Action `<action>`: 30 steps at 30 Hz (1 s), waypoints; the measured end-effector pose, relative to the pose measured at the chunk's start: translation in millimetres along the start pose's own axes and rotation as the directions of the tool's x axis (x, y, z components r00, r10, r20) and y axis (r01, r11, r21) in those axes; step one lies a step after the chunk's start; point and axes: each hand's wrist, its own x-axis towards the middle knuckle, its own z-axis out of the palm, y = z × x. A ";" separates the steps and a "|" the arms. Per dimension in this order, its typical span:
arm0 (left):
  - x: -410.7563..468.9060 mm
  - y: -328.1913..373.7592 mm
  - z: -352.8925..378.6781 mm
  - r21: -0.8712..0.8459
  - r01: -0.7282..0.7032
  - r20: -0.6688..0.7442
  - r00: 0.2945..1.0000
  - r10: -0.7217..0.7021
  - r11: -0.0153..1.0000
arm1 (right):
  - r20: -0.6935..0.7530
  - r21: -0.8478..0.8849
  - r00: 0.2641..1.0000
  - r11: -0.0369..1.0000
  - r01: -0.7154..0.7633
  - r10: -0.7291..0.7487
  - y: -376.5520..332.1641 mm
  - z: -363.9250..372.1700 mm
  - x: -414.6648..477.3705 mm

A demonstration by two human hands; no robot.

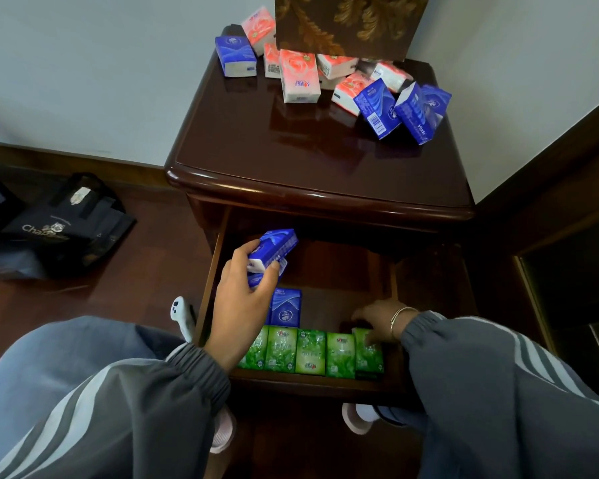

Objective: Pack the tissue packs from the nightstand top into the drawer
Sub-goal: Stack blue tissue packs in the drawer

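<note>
Both arms, in grey sleeves with pale stripes, reach forward and down. The left hand (242, 299), its back turned up, grips two stacked blue tissue packs (274, 248) between thumb and curled fingers. The right hand (377, 318), lower, its wrist bent and ringed by a thin bangle, pinches the top of a green tissue pack (369, 354), thumb on its front.

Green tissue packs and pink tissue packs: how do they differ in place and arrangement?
The green tissue packs stand side by side in one row at the front of the drawer; the pink tissue packs lie scattered, some overlapping, on the nightstand top. The green ones are already packed; the pink ones are not yet. Both are small wrapped packs of similar shape.
</note>
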 end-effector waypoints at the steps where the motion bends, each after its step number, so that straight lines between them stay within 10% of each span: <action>1: -0.4 -0.1 0.2 -0.002 0.000 0.003 1.000 0.000 1.000 | 0.048 -0.033 0.999 0.999 0.013 -0.012 -5.5 3.7 1.5; 9: 0.9 -0.6 -0.2 -0.008 -0.017 0.006 1.000 0.017 1.000 | 0.148 -0.030 0.989 0.999 -0.012 0.016 -23.5 16.3 2.0; 13: -3.0 2.3 0.9 0.049 -0.082 0.032 0.996 0.080 0.995 | -0.141 0.306 0.985 0.951 -0.054 0.101 -27.0 -13.5 -18.2; 16: -8.1 5.7 2.9 0.146 -0.190 0.102 0.979 0.176 0.971 | -0.429 0.730 0.876 0.656 0.192 0.221 -36.9 -47.1 -38.1; 19: -14.9 8.1 7.9 0.185 -0.327 0.215 0.934 0.287 0.926 | -0.341 0.937 0.901 0.026 0.347 0.266 -50.7 -71.1 -57.1; 25: -19.4 4.9 11.2 0.238 -0.480 0.374 0.847 0.377 0.844 | -0.370 0.922 0.889 -0.015 0.388 0.270 -53.0 -66.3 -65.9; 30: -14.2 4.8 12.2 0.225 -0.313 0.186 0.943 0.274 0.923 | -0.224 0.812 0.908 -0.447 0.375 0.354 -43.4 -63.7 -65.8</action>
